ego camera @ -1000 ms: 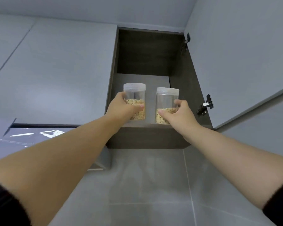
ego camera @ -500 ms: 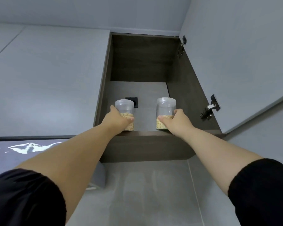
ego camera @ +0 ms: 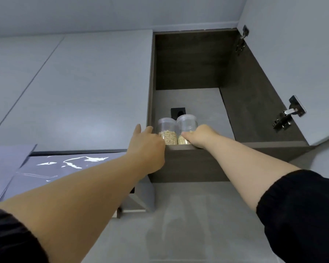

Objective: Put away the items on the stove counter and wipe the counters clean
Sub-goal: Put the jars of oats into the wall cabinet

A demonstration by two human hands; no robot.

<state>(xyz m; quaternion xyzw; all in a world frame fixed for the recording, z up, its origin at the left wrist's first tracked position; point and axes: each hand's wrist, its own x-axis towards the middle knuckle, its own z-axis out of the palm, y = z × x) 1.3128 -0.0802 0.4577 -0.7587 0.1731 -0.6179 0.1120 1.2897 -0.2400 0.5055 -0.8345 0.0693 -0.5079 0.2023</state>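
1. Overhead, seen from the head camera, a wall cupboard [ego camera: 190, 61] stands open, its door [ego camera: 292, 54] swung out to the right on a metal hinge [ego camera: 285, 116].
2. Two clear lidded jars, each partly filled with pale grain, stand upright at the front left of the shelf [ego camera: 235, 145]; the left jar [ego camera: 167, 130] and right jar [ego camera: 185, 123] touch side by side.
3. The left hand [ego camera: 146, 141] is raised beside the left jar, fingers straight and slightly spread, gripping nothing; whether it touches the jar I cannot tell.
4. The right hand [ego camera: 199, 136] wraps the lower part of the right jar, thumb across its front, the other fingers hidden behind.
5. A small black square [ego camera: 178, 112] sits on the back wall behind the jars.
6. Both forearms are bare, with a dark sleeve [ego camera: 302, 215] pushed up.
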